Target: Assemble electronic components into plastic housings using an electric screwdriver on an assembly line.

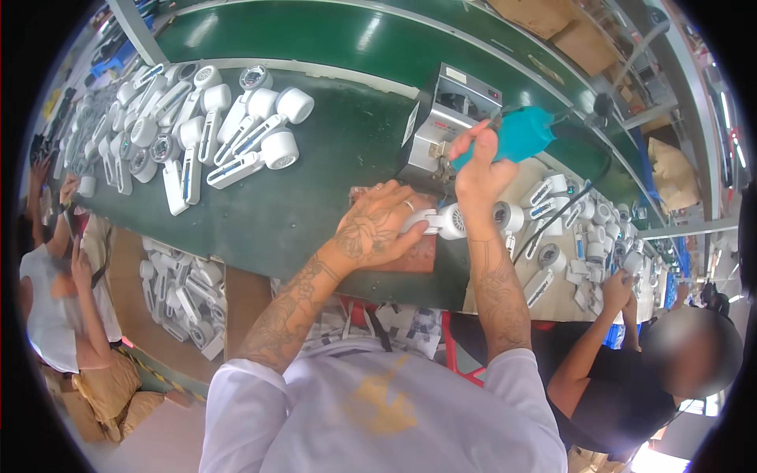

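Observation:
My left hand (377, 226) presses a white handheld fan (446, 221) down on the green bench, fingers wrapped over its handle. My right hand (479, 167) grips a teal electric screwdriver (516, 134) upright above the fan's round head. The screwdriver's tip is hidden behind my right hand. A cable runs from the tool's top to the right.
A grey metal box (451, 126) stands just behind my hands. Several white fans lie piled at the left (201, 130) and at the right (568, 229). A crate of fans (185, 292) sits under the bench. One person sits at the left (55, 299), another works at the right (631, 370).

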A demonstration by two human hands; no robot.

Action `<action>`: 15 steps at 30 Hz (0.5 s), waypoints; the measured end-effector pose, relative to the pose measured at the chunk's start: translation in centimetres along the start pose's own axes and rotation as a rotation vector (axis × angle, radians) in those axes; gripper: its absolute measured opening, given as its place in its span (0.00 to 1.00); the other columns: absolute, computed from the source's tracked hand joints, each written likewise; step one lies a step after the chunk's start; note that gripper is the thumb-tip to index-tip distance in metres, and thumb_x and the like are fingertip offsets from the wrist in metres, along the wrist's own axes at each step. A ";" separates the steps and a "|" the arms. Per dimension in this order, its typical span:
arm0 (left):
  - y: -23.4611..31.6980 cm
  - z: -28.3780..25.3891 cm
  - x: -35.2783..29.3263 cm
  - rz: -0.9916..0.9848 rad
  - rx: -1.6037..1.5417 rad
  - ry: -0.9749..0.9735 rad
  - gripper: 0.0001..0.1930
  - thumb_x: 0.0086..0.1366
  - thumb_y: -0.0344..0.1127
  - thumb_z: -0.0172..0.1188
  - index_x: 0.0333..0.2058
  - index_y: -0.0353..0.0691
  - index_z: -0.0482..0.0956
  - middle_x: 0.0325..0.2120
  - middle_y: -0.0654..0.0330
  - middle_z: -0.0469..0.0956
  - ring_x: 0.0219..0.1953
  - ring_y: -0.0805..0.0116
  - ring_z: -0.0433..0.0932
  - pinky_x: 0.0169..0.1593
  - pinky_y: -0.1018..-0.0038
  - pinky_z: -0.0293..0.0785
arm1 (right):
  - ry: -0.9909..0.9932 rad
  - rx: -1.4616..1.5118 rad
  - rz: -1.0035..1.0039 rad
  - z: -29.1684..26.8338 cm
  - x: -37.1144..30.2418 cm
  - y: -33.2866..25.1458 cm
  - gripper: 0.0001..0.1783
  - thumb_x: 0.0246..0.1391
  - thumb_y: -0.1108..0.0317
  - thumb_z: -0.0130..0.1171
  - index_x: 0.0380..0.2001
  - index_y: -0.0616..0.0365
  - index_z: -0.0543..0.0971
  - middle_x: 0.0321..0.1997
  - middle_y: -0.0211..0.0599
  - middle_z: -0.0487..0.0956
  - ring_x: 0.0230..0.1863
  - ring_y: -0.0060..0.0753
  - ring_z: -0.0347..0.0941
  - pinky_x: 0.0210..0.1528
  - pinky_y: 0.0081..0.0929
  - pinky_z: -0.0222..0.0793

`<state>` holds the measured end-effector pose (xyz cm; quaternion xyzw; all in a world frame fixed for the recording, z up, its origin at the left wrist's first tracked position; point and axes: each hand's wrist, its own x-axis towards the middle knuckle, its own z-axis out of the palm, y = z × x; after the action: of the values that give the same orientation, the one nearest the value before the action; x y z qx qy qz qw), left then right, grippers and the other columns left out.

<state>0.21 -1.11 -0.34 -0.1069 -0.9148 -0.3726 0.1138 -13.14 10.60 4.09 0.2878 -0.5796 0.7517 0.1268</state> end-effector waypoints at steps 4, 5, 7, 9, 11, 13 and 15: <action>0.0 0.3 -0.3 -0.014 0.091 0.024 0.20 0.66 0.45 0.56 0.53 0.46 0.79 0.47 0.50 0.76 0.55 0.44 0.72 0.62 0.54 0.66 | -0.019 -0.113 0.018 -0.1 0.2 -0.7 0.18 0.67 0.55 0.55 0.36 0.61 0.72 0.21 0.34 0.72 0.21 0.27 0.70 0.25 0.26 0.67; 0.2 0.0 -0.3 -0.009 0.087 0.019 0.20 0.66 0.45 0.56 0.53 0.46 0.79 0.47 0.50 0.76 0.55 0.44 0.72 0.62 0.54 0.66 | -0.023 -0.097 0.103 0.2 0.0 -1.4 0.19 0.68 0.54 0.54 0.36 0.62 0.72 0.21 0.34 0.72 0.21 0.26 0.70 0.25 0.26 0.67; 0.6 -0.8 -0.4 -0.035 0.061 0.000 0.19 0.65 0.44 0.57 0.53 0.46 0.79 0.46 0.51 0.76 0.54 0.45 0.73 0.61 0.54 0.67 | -0.025 -0.084 0.255 0.5 -0.9 -3.1 0.22 0.68 0.50 0.52 0.37 0.62 0.72 0.21 0.34 0.71 0.21 0.26 0.69 0.25 0.27 0.66; -0.1 0.0 -0.3 -0.002 0.044 0.031 0.19 0.65 0.43 0.57 0.53 0.46 0.79 0.46 0.51 0.76 0.54 0.45 0.72 0.61 0.54 0.67 | 0.024 0.001 0.264 -0.2 -2.7 -4.4 0.21 0.67 0.52 0.54 0.37 0.63 0.73 0.21 0.33 0.72 0.21 0.25 0.69 0.24 0.24 0.65; 0.2 0.0 -0.2 0.032 0.024 0.055 0.19 0.65 0.43 0.57 0.53 0.46 0.79 0.46 0.52 0.76 0.54 0.45 0.72 0.61 0.54 0.67 | 0.036 0.111 0.232 -1.6 -4.1 -5.4 0.21 0.66 0.53 0.56 0.39 0.65 0.74 0.21 0.33 0.73 0.21 0.24 0.70 0.23 0.22 0.66; 0.8 -0.4 0.0 -0.006 0.042 0.039 0.18 0.65 0.43 0.58 0.52 0.47 0.79 0.46 0.53 0.76 0.54 0.45 0.73 0.61 0.54 0.67 | 0.007 0.099 0.219 -1.8 -4.9 -5.9 0.21 0.66 0.54 0.56 0.39 0.66 0.74 0.22 0.33 0.73 0.21 0.25 0.70 0.23 0.23 0.66; 0.4 0.0 -0.3 -0.001 0.047 0.045 0.18 0.64 0.43 0.58 0.52 0.46 0.79 0.45 0.53 0.76 0.52 0.46 0.73 0.60 0.54 0.68 | -0.029 0.079 0.213 -1.8 -5.4 -6.0 0.19 0.66 0.56 0.56 0.39 0.66 0.73 0.22 0.34 0.72 0.22 0.25 0.71 0.24 0.23 0.67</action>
<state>0.59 -0.88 -0.14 -0.0954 -0.9206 -0.3532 0.1367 -6.22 14.79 5.45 0.2401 -0.5786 0.7790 0.0262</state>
